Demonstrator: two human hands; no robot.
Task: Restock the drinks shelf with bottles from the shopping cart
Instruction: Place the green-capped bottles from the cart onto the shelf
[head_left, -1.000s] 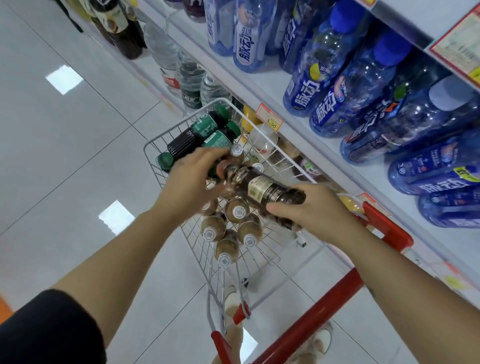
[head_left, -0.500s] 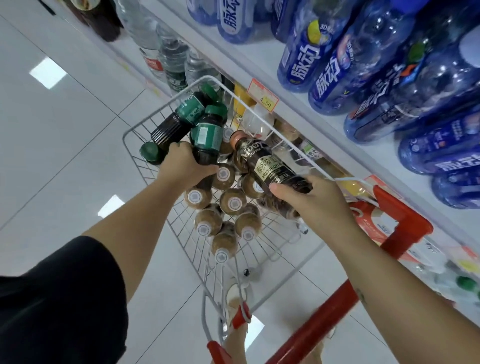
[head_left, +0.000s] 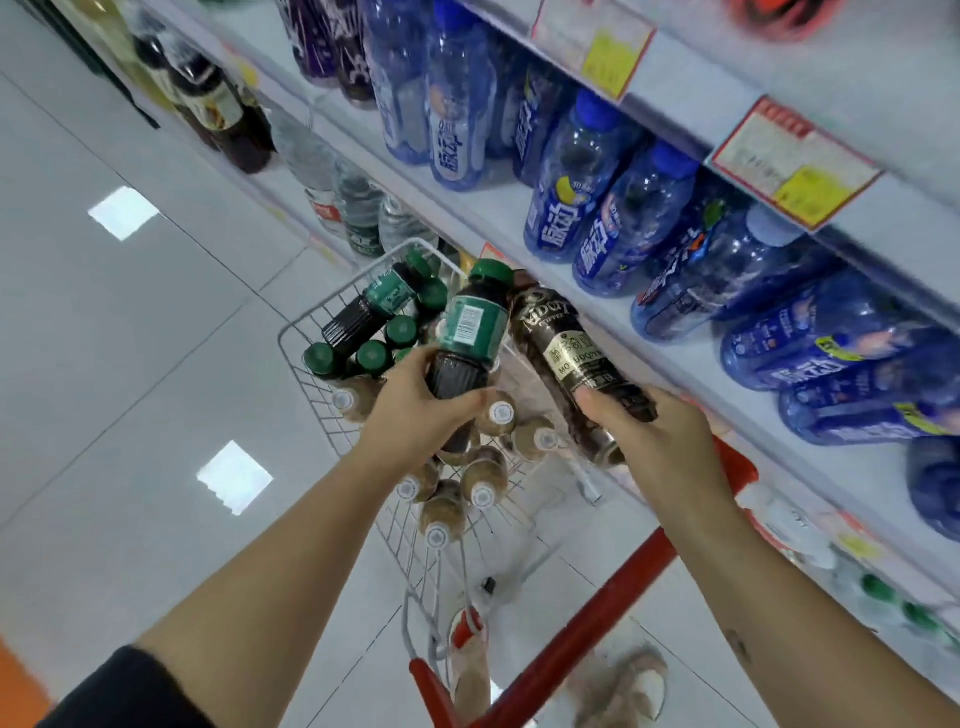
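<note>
"COFFEE" is read on the dark coffee bottle (head_left: 571, 358), and "MO" and "UDOM" are partly made out lower on its label. White characters "脉动" are seen on the blue bottles (head_left: 558, 228) along the shelf's (head_left: 496, 215) front edge. A barcode is carried by the green-labelled bottle (head_left: 470, 325). The price tags (head_left: 795, 161) are too blurred to be read.

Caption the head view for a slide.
Left hand holds a green-label bottle, right hand a coffee bottle, above the cart.

Shopper in a black short sleeve (head_left: 124, 691), arms (head_left: 291, 561) bare to the wrist.
A small dark mark (head_left: 737, 647) shows on the right forearm (head_left: 779, 587); pale shoes (head_left: 623, 686) are blurred.
</note>
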